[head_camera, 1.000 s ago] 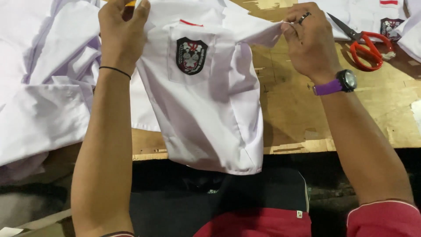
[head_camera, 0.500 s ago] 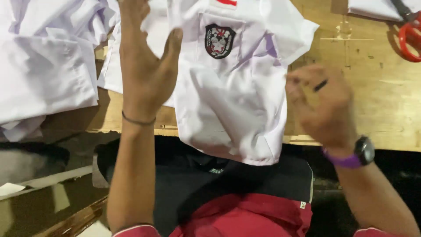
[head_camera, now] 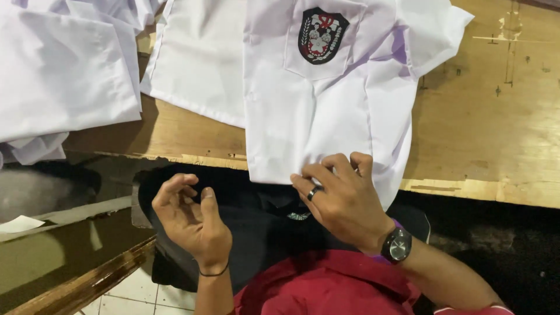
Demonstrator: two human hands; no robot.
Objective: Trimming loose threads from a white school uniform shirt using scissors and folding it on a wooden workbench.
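Head view, right hand (head_camera: 344,198) pinching white shirt (head_camera: 326,116) hem, black shield badge (head_camera: 322,34) on pocket, left hand (head_camera: 189,224) empty, half-curled

A scratched, worn light-brown wooden counter (head_camera: 496,116) is seen beyond the fingers; pale floor tiles (head_camera: 140,291) lie below-left.
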